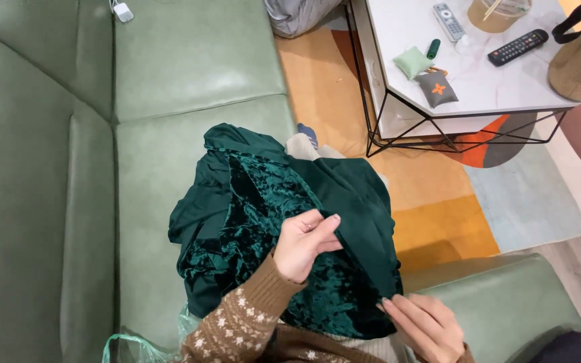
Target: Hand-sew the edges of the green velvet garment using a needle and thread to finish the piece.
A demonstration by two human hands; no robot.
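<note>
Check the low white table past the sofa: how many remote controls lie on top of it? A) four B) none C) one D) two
D: on the white table lie a light grey remote and a black remote, apart from each other, while both hands, the left hand and the right hand, grip the dark green velvet garment on the sofa.

A dark green velvet garment (270,222) lies crumpled on the sofa seat, smooth lining partly showing.
</note>
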